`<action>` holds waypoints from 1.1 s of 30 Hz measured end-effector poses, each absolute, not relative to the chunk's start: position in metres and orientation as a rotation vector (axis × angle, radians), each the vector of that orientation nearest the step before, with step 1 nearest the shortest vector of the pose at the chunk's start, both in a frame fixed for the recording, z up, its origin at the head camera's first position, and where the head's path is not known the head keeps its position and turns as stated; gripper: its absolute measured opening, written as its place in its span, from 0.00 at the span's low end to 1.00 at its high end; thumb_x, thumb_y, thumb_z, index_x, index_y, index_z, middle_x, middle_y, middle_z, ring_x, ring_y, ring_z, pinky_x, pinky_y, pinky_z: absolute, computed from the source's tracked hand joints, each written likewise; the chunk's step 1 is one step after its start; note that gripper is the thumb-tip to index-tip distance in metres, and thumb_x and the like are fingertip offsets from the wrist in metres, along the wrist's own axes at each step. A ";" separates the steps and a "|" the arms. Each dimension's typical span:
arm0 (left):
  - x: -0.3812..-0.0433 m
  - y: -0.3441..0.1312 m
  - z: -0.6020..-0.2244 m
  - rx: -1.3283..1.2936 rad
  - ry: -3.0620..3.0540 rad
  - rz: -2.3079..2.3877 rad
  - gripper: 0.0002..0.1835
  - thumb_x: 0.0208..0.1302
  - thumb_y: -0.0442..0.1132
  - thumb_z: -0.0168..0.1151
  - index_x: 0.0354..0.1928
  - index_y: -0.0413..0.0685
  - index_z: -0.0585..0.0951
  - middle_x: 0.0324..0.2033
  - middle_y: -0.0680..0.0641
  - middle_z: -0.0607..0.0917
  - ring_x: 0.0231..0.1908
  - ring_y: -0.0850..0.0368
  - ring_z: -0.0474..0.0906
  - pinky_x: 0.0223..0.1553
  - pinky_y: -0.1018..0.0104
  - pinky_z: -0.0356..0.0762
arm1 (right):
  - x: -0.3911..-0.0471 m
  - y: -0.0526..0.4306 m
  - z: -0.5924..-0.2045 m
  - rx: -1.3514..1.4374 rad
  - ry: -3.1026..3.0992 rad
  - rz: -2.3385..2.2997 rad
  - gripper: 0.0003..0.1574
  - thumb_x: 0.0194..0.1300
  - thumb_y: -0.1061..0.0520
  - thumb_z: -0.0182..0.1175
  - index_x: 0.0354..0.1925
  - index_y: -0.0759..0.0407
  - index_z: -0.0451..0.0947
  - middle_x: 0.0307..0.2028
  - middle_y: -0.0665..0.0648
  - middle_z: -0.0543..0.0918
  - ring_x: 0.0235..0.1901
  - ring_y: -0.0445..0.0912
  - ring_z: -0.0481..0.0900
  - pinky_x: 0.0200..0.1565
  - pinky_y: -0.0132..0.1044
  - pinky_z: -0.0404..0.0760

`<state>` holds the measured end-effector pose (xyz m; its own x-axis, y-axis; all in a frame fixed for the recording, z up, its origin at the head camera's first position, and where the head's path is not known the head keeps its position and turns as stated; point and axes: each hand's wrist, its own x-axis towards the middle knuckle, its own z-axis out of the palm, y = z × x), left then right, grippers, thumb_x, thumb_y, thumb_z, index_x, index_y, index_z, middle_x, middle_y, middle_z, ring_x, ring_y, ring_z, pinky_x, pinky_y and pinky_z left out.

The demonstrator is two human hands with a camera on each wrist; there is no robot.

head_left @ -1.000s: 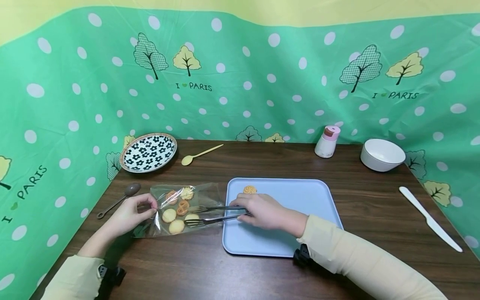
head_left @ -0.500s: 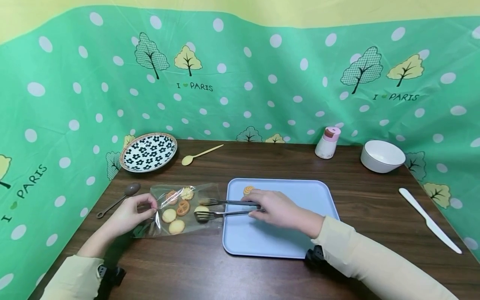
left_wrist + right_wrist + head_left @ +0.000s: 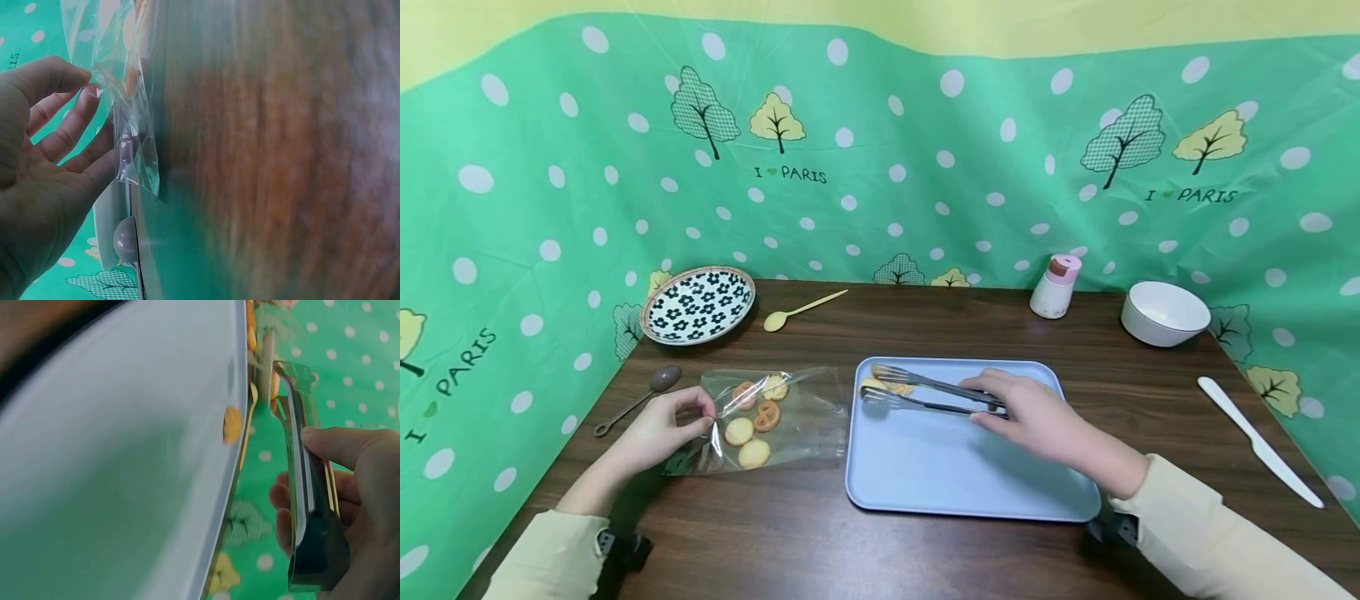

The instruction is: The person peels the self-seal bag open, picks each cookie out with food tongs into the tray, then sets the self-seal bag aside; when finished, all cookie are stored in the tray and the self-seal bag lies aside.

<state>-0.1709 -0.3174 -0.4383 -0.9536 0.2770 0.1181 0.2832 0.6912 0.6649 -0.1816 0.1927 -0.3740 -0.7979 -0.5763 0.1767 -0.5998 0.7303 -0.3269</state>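
My left hand [image 3: 666, 425] pinches the left end of a clear plastic bag [image 3: 812, 417], with several cookies [image 3: 754, 453] lying inside. In the left wrist view, thumb and fingers of the left hand [image 3: 56, 137] meet at the crinkled bag edge [image 3: 134, 156]. Metal tongs [image 3: 943, 392] are gripped by my right hand [image 3: 1033, 412] above the blue tray [image 3: 955, 475]. Between the tong tips is a pale round cookie [image 3: 872, 386], at the tray's back left corner. A swirl cookie [image 3: 901, 389] lies just beside it on the tray, partly behind the tongs.
A flower-patterned plate [image 3: 700, 306] and yellow spoon [image 3: 777, 320] are at the back left. A brown spoon [image 3: 664, 379] lies left of the bag. Farther right stand a pink-capped bottle [image 3: 1054, 287], a white bowl [image 3: 1165, 312] and a white plastic knife [image 3: 1255, 433].
The tongs have come out of the bag with a round cookie and moved right, over the tray. My right hand has shifted right with them; the left hand stays on the bag.
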 end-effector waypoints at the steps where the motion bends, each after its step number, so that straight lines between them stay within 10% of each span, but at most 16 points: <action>1: -0.171 -0.318 -0.438 -0.479 -2.879 -1.137 0.09 0.58 0.30 0.63 0.32 0.53 0.77 0.31 0.55 0.80 0.36 0.62 0.76 0.40 0.67 0.75 | -0.181 0.199 -0.374 0.956 -2.860 0.569 0.24 0.59 0.52 0.65 0.55 0.51 0.76 0.45 0.48 0.80 0.33 0.39 0.73 0.34 0.35 0.74; 10: -0.168 -0.319 -0.438 -0.483 -2.865 -1.150 0.08 0.58 0.31 0.63 0.32 0.54 0.77 0.31 0.54 0.80 0.36 0.63 0.76 0.40 0.67 0.75 | -0.177 0.238 -0.382 0.789 -2.877 0.530 0.24 0.58 0.54 0.67 0.54 0.52 0.77 0.46 0.53 0.82 0.35 0.42 0.76 0.33 0.39 0.75; 18: -0.167 -0.318 -0.439 -0.481 -2.879 -1.157 0.07 0.59 0.31 0.63 0.33 0.54 0.77 0.32 0.56 0.80 0.37 0.62 0.76 0.40 0.67 0.74 | -0.176 0.257 -0.391 0.692 -2.924 0.488 0.26 0.57 0.53 0.67 0.54 0.55 0.77 0.54 0.65 0.78 0.55 0.62 0.75 0.47 0.58 0.76; 33: -0.171 -0.318 -0.438 -0.500 -2.869 -1.151 0.09 0.58 0.29 0.62 0.32 0.54 0.77 0.31 0.56 0.80 0.37 0.63 0.76 0.41 0.67 0.75 | -0.179 0.259 -0.389 0.656 -2.969 0.467 0.32 0.57 0.49 0.67 0.57 0.59 0.74 0.48 0.61 0.80 0.35 0.47 0.76 0.33 0.42 0.76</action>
